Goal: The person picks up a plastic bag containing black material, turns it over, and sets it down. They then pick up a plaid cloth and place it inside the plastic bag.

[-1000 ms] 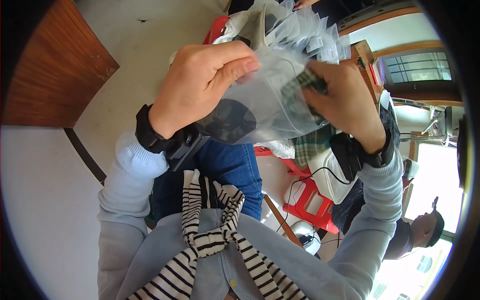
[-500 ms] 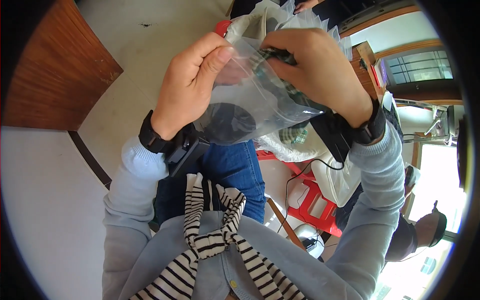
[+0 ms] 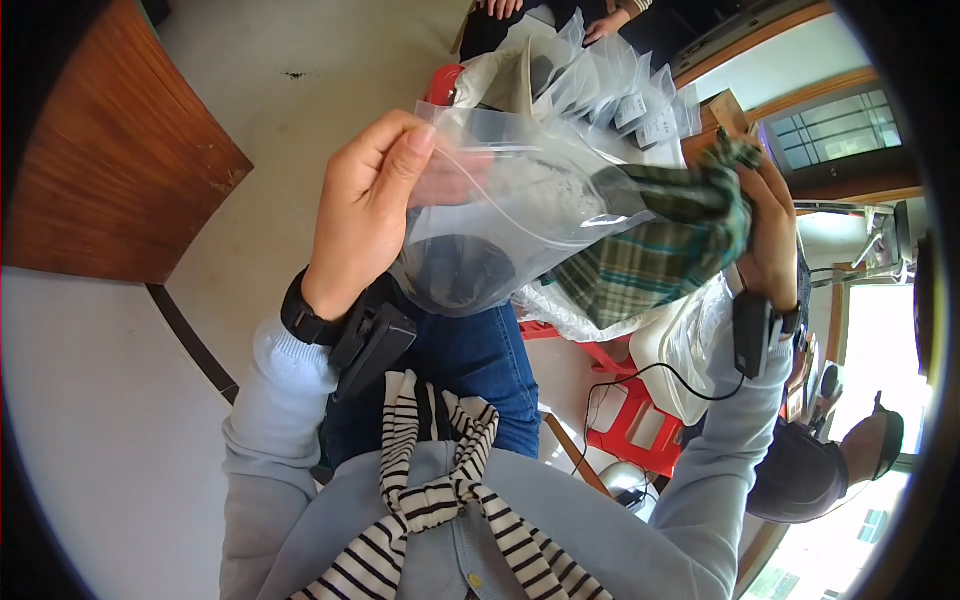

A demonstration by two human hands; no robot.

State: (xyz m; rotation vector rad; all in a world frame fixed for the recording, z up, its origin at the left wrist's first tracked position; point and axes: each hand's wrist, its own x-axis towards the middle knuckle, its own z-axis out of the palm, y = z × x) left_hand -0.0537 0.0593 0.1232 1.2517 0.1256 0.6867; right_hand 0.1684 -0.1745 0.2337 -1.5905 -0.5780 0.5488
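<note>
Near its mouth, a clear zip bag (image 3: 535, 195) is pinched between the thumb and fingers of my left hand (image 3: 370, 205). The bag spreads out to the right of that hand, and a dark round thing (image 3: 462, 270) shows through its lower part. My right hand (image 3: 770, 235) grips a green plaid cloth piece (image 3: 655, 260), bunched at the top and hanging wide below. Part of the right fingers is hidden behind the cloth. The cloth's left side lies against or behind the bag's right edge; I cannot tell which.
Several clear bags with white labels (image 3: 640, 100) stand beyond my hands, close to another person's hand (image 3: 605, 25). Below the cloth are a white plastic tub (image 3: 672, 385), a red stool (image 3: 640, 430) and a black cable (image 3: 690, 393). A brown wooden panel (image 3: 130, 140) is at left.
My right hand has moved right and down, away from the bag's mouth, drawing the plaid cloth along. More of the cloth now shows. My left hand still holds the bag, slightly lower and further left.
</note>
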